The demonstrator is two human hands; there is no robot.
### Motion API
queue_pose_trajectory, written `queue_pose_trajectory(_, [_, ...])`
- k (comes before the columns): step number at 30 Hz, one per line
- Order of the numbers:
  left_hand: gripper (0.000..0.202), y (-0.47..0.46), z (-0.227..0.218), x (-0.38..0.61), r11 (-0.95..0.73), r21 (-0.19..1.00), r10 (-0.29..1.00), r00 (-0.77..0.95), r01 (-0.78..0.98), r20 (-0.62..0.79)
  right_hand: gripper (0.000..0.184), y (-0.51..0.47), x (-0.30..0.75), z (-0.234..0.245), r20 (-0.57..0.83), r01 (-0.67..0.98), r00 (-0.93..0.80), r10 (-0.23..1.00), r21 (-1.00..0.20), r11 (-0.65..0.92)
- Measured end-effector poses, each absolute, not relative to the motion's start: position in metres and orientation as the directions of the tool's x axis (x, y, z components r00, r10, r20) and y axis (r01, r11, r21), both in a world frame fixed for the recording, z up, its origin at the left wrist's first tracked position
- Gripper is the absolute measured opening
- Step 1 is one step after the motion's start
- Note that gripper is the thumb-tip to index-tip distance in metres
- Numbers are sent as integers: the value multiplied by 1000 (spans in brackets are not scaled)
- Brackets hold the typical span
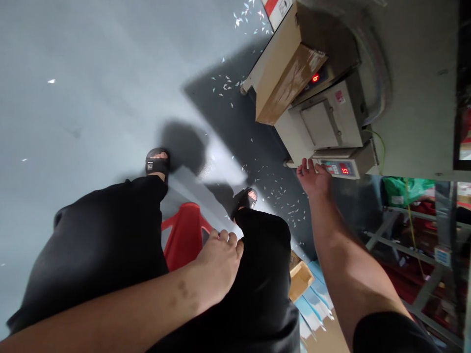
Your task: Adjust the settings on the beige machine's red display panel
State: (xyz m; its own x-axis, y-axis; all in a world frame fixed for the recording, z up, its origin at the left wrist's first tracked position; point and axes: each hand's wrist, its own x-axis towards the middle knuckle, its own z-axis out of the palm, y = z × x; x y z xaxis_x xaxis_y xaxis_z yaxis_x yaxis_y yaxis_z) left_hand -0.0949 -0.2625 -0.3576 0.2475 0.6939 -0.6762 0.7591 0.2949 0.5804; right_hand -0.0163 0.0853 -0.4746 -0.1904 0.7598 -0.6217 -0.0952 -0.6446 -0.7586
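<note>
My right hand [312, 179] is spread, its fingertips at the edge of a beige machine's control panel [336, 168], which shows a red 55. Its fingers look apart and hold nothing. A taped cardboard box [289, 81] lies on top of the beige machine [327, 117], beside a red digit display [315, 77]. My left hand [217, 267] is curled loosely against my black shorts [95, 245], holding nothing that I can see. Just beyond it stands a red plastic stool [184, 235], partly hidden by my leg and hand.
Black sandals [157, 164] show on my feet on a grey floor [91, 88], with paper scraps [272, 191] strewn near the machine. Lower right are a small cardboard box [300, 280], blue-and-white sheets [312, 304], a metal rack [412, 245] and a green bag [406, 192].
</note>
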Motion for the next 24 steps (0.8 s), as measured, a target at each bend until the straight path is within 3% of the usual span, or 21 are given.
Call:
queue_pose_trajectory(16, [70,-261,-355,-93,247,572,644,309,782,-700,15,86,-1,-478,-634,-82,-226,740,-745,-663])
queue_pose_trajectory(24, [75,-258,-355,-92,243,577,626,328,780,-707,22,84,6,-479,-620,-58,-251,744,-757,-651])
